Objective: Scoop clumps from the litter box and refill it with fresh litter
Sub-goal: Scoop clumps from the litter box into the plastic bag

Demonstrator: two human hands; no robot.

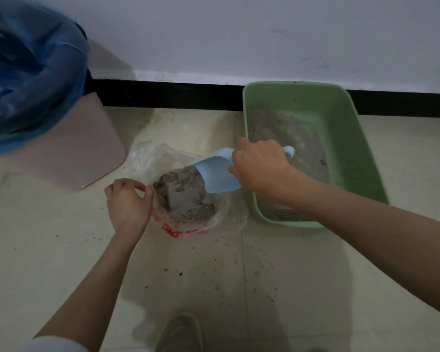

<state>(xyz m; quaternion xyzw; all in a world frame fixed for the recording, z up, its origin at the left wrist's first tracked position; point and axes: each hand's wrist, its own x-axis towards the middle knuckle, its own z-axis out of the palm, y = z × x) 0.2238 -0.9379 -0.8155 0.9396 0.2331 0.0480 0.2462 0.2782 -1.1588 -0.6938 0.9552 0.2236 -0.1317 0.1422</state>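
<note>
On the tiled floor [277, 288], the right hand's grip [261, 165] tips the scoop [215, 174] over the bag [163, 158].

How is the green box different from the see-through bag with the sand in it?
The green box is stiff plastic with straight walls; the clear bag is thin and crumpled. The box's litter lies spread thin and low; the bag's litter sits in a lumpy heap. The left hand pinches the bag's edge, while the right hand tips the blue scoop into it; no hand holds the box. Both sit on the floor and hold grey litter.
</note>
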